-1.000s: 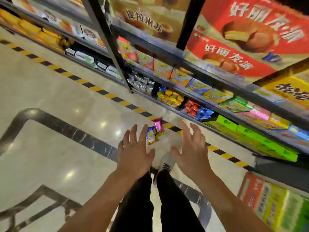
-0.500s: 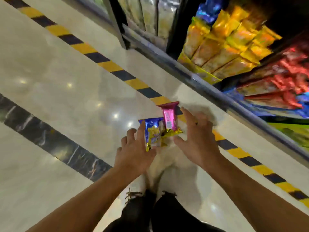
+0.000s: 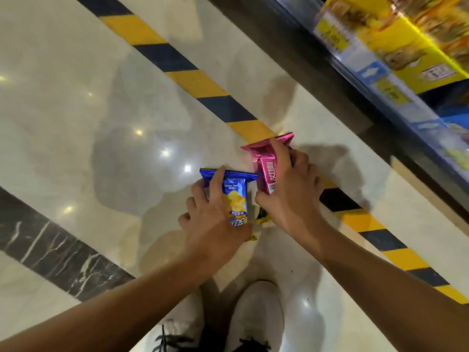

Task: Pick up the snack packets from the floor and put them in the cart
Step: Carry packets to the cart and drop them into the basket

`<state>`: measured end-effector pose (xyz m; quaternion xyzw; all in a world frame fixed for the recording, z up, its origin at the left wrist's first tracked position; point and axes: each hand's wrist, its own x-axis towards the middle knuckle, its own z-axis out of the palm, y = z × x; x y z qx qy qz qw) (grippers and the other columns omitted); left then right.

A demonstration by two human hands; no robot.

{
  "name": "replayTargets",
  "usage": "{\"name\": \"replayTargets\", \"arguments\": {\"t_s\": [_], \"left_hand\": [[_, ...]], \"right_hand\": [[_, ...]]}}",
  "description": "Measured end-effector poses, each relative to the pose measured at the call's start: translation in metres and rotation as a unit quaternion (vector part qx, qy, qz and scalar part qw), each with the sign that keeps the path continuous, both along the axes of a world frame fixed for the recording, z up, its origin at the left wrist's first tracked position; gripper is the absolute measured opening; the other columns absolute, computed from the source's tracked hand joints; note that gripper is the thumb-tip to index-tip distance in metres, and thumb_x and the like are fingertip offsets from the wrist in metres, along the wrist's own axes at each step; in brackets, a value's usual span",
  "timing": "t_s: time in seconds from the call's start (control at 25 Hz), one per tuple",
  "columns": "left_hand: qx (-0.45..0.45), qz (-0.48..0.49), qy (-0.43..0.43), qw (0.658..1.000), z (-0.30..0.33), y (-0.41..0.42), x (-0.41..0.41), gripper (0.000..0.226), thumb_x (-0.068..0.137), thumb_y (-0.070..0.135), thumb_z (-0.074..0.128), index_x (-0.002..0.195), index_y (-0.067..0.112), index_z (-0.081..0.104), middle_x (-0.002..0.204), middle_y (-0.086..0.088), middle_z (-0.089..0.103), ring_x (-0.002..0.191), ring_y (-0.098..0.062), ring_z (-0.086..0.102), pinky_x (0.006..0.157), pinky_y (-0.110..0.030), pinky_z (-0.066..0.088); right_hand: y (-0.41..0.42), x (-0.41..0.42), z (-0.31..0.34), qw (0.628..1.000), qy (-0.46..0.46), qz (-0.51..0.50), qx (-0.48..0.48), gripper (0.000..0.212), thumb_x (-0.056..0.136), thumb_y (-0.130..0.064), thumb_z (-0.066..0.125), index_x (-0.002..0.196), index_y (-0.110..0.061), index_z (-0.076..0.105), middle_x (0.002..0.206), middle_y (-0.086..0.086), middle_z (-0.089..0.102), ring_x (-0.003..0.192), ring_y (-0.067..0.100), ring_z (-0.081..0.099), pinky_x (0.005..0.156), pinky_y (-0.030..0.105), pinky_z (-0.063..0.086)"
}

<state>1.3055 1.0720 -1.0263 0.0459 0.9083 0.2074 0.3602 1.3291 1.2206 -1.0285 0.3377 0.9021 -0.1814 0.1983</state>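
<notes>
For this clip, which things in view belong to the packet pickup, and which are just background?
Part of the job:
- blue snack packet, gripped by the left hand
- pink snack packet, gripped by the right hand
- yellow packet edge between the hands

Just there:
- striped floor tape
- yellow boxes on the shelf
- white shoes

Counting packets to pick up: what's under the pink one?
A yellow wrapper edge pokes out below the pink packet and the right hand. Whether it is a separate packet is hidden.
</notes>
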Motion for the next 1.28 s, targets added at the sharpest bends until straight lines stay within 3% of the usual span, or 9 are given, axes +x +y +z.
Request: {"name": "replayTargets", "arguments": {"t_s": [0.16,0.32,0.44,0.52,0.68,0.88,0.96,1.08,1.28], "left_hand": [[0.030,0.046,0.004,0.998,-0.003,0.007,-0.001,0.100,0.067,0.036,0.078,0.144,0.049,0.015,0.133,0.009,0.030,0.123,-0.019,0.039,0.096,-0.038,0.036],[0.112,0.069,-0.021,0.991,0.019,-0.001,-0.014,0.099,0.062,0.012,0.073,0.145,0.040,0.026,0.128,0.005,0.033,0.106,-0.020,0.053,0.087,-0.042,0.053],[0.119,0.092,-0.022,0.988,0.076,-0.014,-0.025,0.097,0.066,0.006,0.073,0.145,0.039,0.027,0.127,0.007,0.031,0.086,-0.009,0.060,0.068,-0.023,0.053],[0.112,0.102,-0.007,0.988,0.141,-0.023,-0.035,0.097,0.067,0.005,0.073,0.144,0.040,0.027,0.127,0.009,0.031,0.083,-0.003,0.059,0.058,-0.013,0.043],[0.131,0.131,0.018,0.983,0.306,-0.044,-0.047,0.098,0.066,0.001,0.073,0.147,0.034,0.028,0.127,0.006,0.031,0.088,0.016,0.051,0.059,-0.004,0.042],[0.126,0.160,0.031,0.979,0.504,-0.057,-0.053,0.100,0.068,0.001,0.074,0.151,0.029,0.026,0.134,-0.001,0.030,0.082,0.031,0.041,0.058,0.002,0.037],[0.125,0.191,0.046,0.973,0.583,-0.065,-0.047,0.100,0.070,0.002,0.075,0.152,0.030,0.025,0.137,-0.002,0.029,0.082,0.019,0.048,0.058,-0.003,0.038],[0.141,0.232,0.052,0.961,0.691,-0.077,-0.036,0.098,0.072,0.003,0.074,0.151,0.031,0.024,0.137,-0.002,0.028,0.085,-0.008,0.047,0.072,-0.021,0.040],[0.164,0.269,0.102,0.944,0.799,-0.100,-0.037,0.099,0.070,0.005,0.078,0.151,0.030,0.028,0.131,-0.002,0.032,0.100,-0.014,0.050,0.082,-0.021,0.040]], "right_hand": [[-0.004,0.001,-0.008,0.998,0.051,-0.026,-0.005,0.093,0.076,-0.031,0.079,0.149,-0.035,0.022,0.140,0.010,0.037,0.125,0.031,0.039,0.097,0.045,0.041],[0.002,0.007,0.018,0.975,0.141,-0.122,-0.122,0.096,0.071,-0.003,0.080,0.147,-0.034,0.030,0.135,0.003,0.032,0.121,0.025,0.050,0.090,0.035,0.057],[0.001,0.014,0.079,0.968,0.156,-0.137,-0.138,0.096,0.069,0.001,0.079,0.146,-0.031,0.034,0.137,0.004,0.030,0.112,0.021,0.054,0.083,0.025,0.058],[-0.004,0.017,0.142,0.963,0.169,-0.150,-0.145,0.094,0.068,0.002,0.077,0.145,-0.031,0.036,0.134,0.003,0.029,0.104,0.018,0.053,0.082,0.027,0.058],[-0.026,0.022,0.298,0.957,0.157,-0.172,-0.174,0.092,0.071,-0.002,0.076,0.144,-0.037,0.033,0.130,-0.002,0.027,0.101,0.021,0.056,0.077,0.032,0.060],[-0.058,0.016,0.486,0.965,0.169,-0.097,-0.176,0.091,0.073,-0.005,0.077,0.145,-0.037,0.031,0.130,-0.006,0.024,0.107,0.023,0.058,0.076,0.027,0.059],[-0.068,0.013,0.568,0.964,0.173,-0.097,-0.176,0.091,0.072,-0.006,0.077,0.145,-0.037,0.030,0.132,-0.004,0.024,0.106,0.023,0.057,0.072,0.018,0.055],[-0.079,0.006,0.678,0.953,0.211,-0.098,-0.195,0.087,0.073,-0.002,0.075,0.145,-0.030,0.037,0.133,0.002,0.028,0.099,0.014,0.052,0.064,-0.002,0.040],[-0.101,-0.017,0.790,0.937,0.235,-0.098,-0.241,0.086,0.075,-0.001,0.076,0.146,-0.028,0.037,0.138,0.008,0.029,0.107,0.022,0.054,0.062,-0.006,0.038]]}}
